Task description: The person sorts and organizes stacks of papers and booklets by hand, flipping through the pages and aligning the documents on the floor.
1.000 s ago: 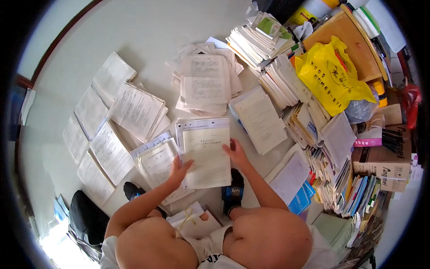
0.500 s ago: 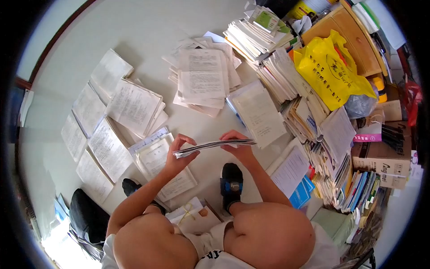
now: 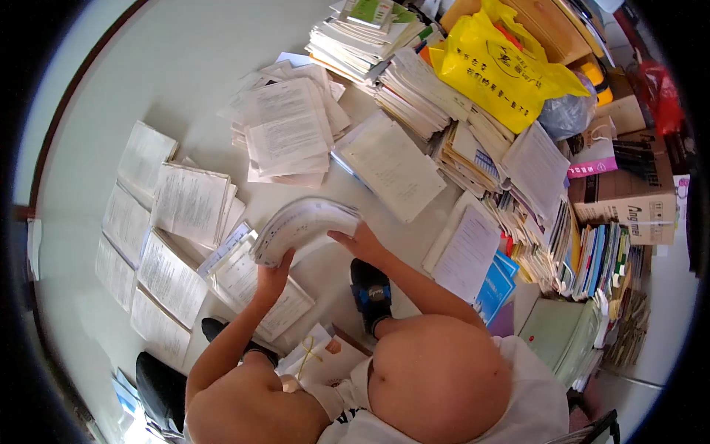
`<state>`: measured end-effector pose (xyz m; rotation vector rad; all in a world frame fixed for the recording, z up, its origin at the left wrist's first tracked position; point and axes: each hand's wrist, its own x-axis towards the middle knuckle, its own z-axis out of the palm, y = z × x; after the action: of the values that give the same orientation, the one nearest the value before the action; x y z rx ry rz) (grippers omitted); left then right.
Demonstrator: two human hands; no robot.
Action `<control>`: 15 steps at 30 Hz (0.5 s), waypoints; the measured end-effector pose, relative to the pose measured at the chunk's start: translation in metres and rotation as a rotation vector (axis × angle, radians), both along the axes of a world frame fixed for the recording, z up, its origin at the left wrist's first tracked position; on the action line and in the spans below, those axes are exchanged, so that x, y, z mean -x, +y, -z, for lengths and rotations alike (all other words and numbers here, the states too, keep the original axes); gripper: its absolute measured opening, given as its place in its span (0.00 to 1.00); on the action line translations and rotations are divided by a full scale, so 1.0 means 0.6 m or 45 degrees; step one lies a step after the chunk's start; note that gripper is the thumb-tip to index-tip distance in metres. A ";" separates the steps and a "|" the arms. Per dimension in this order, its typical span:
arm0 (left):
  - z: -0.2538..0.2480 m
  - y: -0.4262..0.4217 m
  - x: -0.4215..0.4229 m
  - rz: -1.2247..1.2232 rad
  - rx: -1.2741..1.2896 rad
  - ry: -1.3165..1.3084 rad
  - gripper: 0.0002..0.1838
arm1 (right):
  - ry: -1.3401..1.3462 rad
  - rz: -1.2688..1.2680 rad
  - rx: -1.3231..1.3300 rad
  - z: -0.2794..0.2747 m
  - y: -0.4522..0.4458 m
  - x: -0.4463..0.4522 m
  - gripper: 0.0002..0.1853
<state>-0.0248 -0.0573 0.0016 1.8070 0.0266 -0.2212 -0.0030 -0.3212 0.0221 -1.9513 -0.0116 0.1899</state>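
Note:
Between my two hands a stack of paper sheets (image 3: 307, 220) is held up above the floor, bent in an arch with its edges fanned. My left hand (image 3: 274, 272) grips its lower left end, thumb showing on the near side. At the right end my right hand (image 3: 360, 243) holds it, the thumb pointing left and the other fingers hidden behind the paper. Just below my left hand lies a printed document pile (image 3: 259, 285) on the floor. Right of my right hand rests a cream-coloured paper stack (image 3: 396, 170).
Several document piles (image 3: 191, 203) lie at the left, and a loose heap of sheets (image 3: 288, 126) lies farther back. Along the right stand tall paper stacks (image 3: 414, 92), a yellow plastic bag (image 3: 503, 70), a cardboard box (image 3: 629, 196) and upright booklets (image 3: 592, 259). My slippered foot (image 3: 371, 292) is close by.
The paper stack has turned from nearly edge-on to an arched, fanned shape showing its pages. My hands have moved slightly left. The whole view has shifted and rotated.

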 end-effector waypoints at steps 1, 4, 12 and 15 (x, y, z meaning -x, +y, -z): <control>-0.013 -0.006 0.003 -0.041 -0.162 -0.158 0.21 | 0.122 -0.065 0.052 -0.014 -0.003 0.000 0.22; -0.025 0.007 -0.008 -0.040 0.238 0.200 0.23 | 0.066 -0.107 -0.004 -0.028 -0.013 -0.007 0.24; 0.049 0.001 0.043 -0.110 0.750 0.819 0.30 | 0.266 0.000 0.032 0.053 -0.018 0.038 0.26; 0.044 0.003 0.062 -0.099 0.692 0.997 0.29 | 0.450 0.032 0.130 0.058 -0.034 0.064 0.25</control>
<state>-0.0620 -0.0557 -0.0249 1.0906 0.5372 -0.7882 -0.0416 -0.3419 -0.0124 -1.9937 0.2591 0.5244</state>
